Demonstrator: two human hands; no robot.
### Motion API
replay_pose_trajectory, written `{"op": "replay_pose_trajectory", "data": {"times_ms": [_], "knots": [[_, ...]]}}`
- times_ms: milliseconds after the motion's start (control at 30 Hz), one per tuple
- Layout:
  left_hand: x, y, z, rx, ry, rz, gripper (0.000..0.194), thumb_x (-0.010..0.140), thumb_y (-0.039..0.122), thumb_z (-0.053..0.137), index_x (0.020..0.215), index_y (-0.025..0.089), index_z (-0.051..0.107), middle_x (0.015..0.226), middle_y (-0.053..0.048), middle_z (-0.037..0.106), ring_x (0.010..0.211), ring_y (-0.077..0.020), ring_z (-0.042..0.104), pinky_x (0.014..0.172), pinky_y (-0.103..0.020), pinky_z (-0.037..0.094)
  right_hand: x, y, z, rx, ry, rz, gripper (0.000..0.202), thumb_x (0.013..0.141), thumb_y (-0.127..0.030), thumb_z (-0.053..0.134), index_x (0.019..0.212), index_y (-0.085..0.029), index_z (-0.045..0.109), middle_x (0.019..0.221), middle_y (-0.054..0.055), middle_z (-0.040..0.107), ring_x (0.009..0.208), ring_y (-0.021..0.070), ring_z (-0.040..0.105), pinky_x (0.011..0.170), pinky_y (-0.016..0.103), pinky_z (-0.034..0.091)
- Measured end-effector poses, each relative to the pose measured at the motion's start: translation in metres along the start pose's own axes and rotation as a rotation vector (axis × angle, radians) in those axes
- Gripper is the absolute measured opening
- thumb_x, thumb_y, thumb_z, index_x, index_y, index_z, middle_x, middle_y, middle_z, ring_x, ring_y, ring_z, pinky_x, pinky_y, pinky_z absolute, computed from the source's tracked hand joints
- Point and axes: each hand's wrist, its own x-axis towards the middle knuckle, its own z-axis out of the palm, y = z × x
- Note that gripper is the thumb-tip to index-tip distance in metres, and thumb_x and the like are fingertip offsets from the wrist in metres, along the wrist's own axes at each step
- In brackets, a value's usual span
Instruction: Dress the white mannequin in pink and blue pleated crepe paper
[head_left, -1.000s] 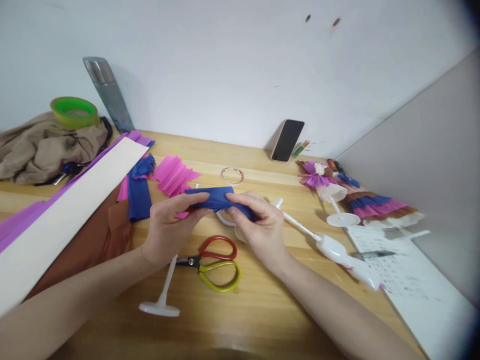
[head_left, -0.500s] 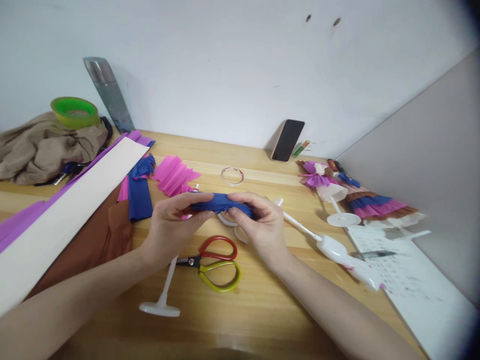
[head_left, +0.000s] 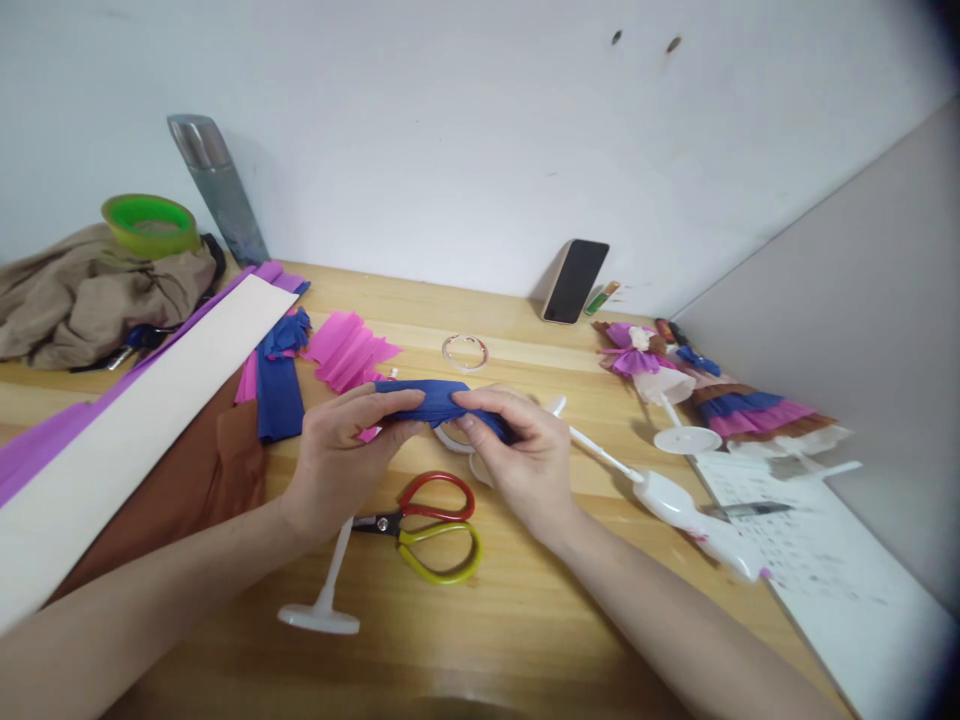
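Note:
A folded strip of blue crepe paper [head_left: 439, 400] is stretched between my two hands above the middle of the table. My left hand [head_left: 341, 440] pinches its left part between thumb and fingers. On the right part, my right hand [head_left: 517, 440] grips it the same way, thumb in front. Below the hands lie scissors [head_left: 439, 527] with one red and one yellow handle. A white stand with a round base [head_left: 321, 618] is beside the scissors, its upper part hidden by my left hand. Behind the paper, a white ring-shaped roll [head_left: 454, 440] is partly covered.
Pink crepe paper [head_left: 349, 350], blue paper [head_left: 280, 395], brown paper [head_left: 180, 490] and a long white strip [head_left: 150, 440] lie left. A white doll body [head_left: 675, 500], ruffled paper dresses [head_left: 757, 415] and a written sheet [head_left: 840, 570] are right. A phone [head_left: 576, 282] leans on the wall.
The blue crepe paper looks flatter and smoother between my fingers, where it was more bunched before. Both hands have barely shifted, and the things on the table stay put.

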Motion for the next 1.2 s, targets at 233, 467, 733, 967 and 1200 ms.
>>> {"op": "replay_pose_trajectory", "data": {"times_ms": [233, 467, 733, 967, 1200], "knots": [[-0.0015, 0.0005, 0.0002, 0.092, 0.031, 0.096, 0.017, 0.079, 0.007, 0.071, 0.089, 0.020, 0.076, 0.072, 0.001, 0.073, 0.062, -0.0099, 0.067, 0.057, -0.018, 0.054, -0.0012, -0.0026, 0.0013, -0.094, -0.016, -0.056, 0.021, 0.085, -0.012, 0.061, 0.094, -0.025, 0.075, 0.085, 0.003, 0.074, 0.077, 0.0175, 0.069, 0.069, 0.033, 0.057], [-0.0005, 0.0040, 0.0002, 0.091, 0.045, 0.125, 0.018, 0.076, 0.005, 0.072, 0.086, 0.020, 0.076, 0.071, 0.001, 0.072, 0.061, -0.0100, 0.067, 0.059, -0.018, 0.055, -0.0036, -0.0005, 0.0024, -0.097, 0.028, -0.077, 0.020, 0.085, -0.010, 0.062, 0.090, -0.025, 0.074, 0.086, 0.002, 0.075, 0.081, 0.0177, 0.069, 0.071, 0.032, 0.057], [-0.0028, 0.0058, 0.0034, -0.133, -0.006, -0.063, 0.033, 0.072, 0.010, 0.078, 0.103, 0.021, 0.078, 0.085, -0.003, 0.079, 0.068, -0.0144, 0.072, 0.066, -0.023, 0.061, -0.0021, -0.0001, 0.0049, 0.029, 0.020, 0.056, 0.019, 0.081, -0.011, 0.064, 0.086, -0.025, 0.075, 0.084, 0.002, 0.075, 0.079, 0.0171, 0.069, 0.073, 0.032, 0.056], [-0.0064, 0.0065, 0.0060, -0.263, 0.003, -0.249, 0.037, 0.069, 0.012, 0.080, 0.104, 0.023, 0.078, 0.096, -0.003, 0.080, 0.081, -0.0189, 0.076, 0.076, -0.026, 0.064, -0.0037, -0.0003, 0.0074, 0.101, 0.023, 0.130, 0.017, 0.078, -0.013, 0.066, 0.083, -0.025, 0.076, 0.084, 0.002, 0.075, 0.080, 0.0177, 0.069, 0.076, 0.033, 0.056], [-0.0063, 0.0019, 0.0035, -0.173, 0.083, -0.157, 0.030, 0.071, 0.011, 0.081, 0.097, 0.026, 0.078, 0.090, -0.001, 0.081, 0.076, -0.0191, 0.077, 0.071, -0.028, 0.066, -0.0039, -0.0024, 0.0069, 0.117, -0.005, 0.177, 0.015, 0.078, -0.015, 0.066, 0.084, -0.024, 0.076, 0.084, 0.002, 0.074, 0.080, 0.0180, 0.069, 0.076, 0.035, 0.056]]}}
